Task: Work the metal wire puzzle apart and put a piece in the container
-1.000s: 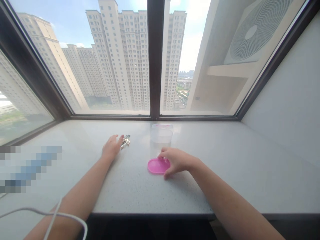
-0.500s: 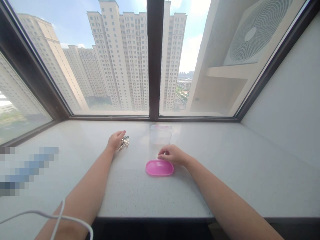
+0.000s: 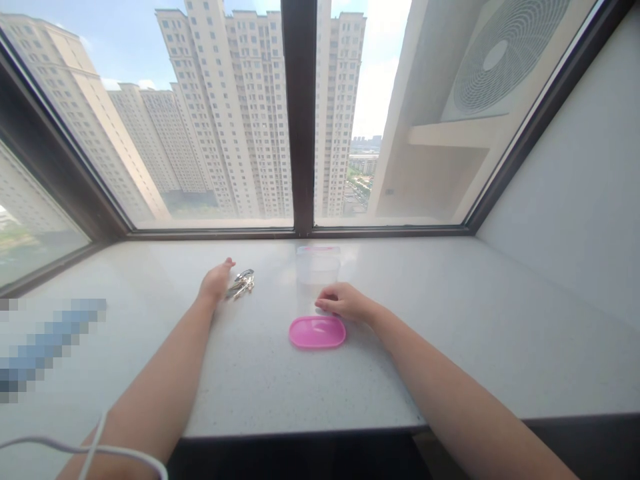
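Cluster of small shiny metal pieces (image 3: 243, 285), too small to make out one by one, on a pale speckled desk (image 3: 280, 393) below a window. It lies just to the right of the person's left hand (image 3: 216, 281), which is much the nearer of the two; the right hand is well apart from it. The cluster's long axis slants from near left, by the left hand, to far right. The left hand rests on its side with the thumb raised; its fingers are mostly hidden, so whether they are apart or touch the metal cannot be told.

The right hand (image 3: 347, 301) is low over the desk, fingers curled in and thumb tucked out of sight; whether anything is pinched there cannot be told. Just in front of it, toward the person, lies a pink oval lid (image 3: 317, 332), long axis running left to right. Behind its fingers stands a clear container (image 3: 319, 267).

Compared with one second earlier, the right hand no longer covers the lid's right end, and the whole oval shows. The left hand has shifted left of the metal cluster, leaving more of it in view.
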The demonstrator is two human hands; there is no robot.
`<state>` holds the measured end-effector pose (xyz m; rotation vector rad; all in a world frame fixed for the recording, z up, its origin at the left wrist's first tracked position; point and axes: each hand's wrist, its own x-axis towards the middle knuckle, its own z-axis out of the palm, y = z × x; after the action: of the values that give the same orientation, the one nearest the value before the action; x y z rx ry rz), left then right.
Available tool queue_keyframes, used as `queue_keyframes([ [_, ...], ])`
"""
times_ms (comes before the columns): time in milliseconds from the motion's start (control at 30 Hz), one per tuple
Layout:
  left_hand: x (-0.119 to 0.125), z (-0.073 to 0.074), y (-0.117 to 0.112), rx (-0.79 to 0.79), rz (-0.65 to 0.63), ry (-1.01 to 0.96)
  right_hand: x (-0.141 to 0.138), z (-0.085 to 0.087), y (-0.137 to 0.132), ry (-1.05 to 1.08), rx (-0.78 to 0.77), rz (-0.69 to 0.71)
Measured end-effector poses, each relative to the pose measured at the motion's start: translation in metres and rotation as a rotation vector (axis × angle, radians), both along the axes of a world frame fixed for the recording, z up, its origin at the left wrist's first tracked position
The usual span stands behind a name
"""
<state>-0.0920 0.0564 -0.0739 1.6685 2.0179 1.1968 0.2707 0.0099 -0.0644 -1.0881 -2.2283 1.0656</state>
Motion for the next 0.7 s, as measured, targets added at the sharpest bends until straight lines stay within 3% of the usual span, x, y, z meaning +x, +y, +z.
queue_keyframes([
  [167, 0.013, -0.002, -0.001, -0.05, -0.154, 0.12, 0.0, -0.001, 0.001, 0.025, -0.036, -0.012],
  [367, 0.024, 0.003, -0.008, -0.171, -0.237, 0.217, -0.001, -0.001, 0.001, 0.036, -0.06, -0.012],
  [700, 0.046, 0.014, -0.02, -0.152, -0.369, -0.048, 0.0, -0.004, 0.004, 0.049, -0.079, -0.008],
])
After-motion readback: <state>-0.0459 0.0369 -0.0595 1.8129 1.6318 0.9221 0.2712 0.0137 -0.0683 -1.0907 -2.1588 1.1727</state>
